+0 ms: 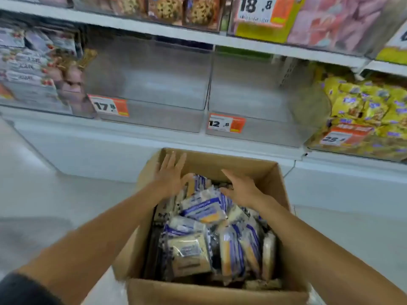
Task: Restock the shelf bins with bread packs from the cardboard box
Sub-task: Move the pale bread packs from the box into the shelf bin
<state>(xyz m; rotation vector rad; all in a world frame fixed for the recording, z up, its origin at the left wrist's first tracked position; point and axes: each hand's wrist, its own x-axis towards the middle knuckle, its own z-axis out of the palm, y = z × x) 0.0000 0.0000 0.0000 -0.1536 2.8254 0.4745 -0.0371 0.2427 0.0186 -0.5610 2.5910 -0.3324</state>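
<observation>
Head view. Cardboard box open, heaped with bread packs lying at mixed angles. Left hand over the box's far-left corner, fingers spread straight, holding nothing. Right hand over the far packs, fingers extended, nothing gripped; contact unclear through blur. Two clear shelf bins beyond the box look empty.

Risks, judged:
- Slick, loose packs could slip from an armful and fall outside the box.
- A hard squeeze would crush the bread.
- The price tags differ between bins, so wrong-bin loading is possible.
</observation>
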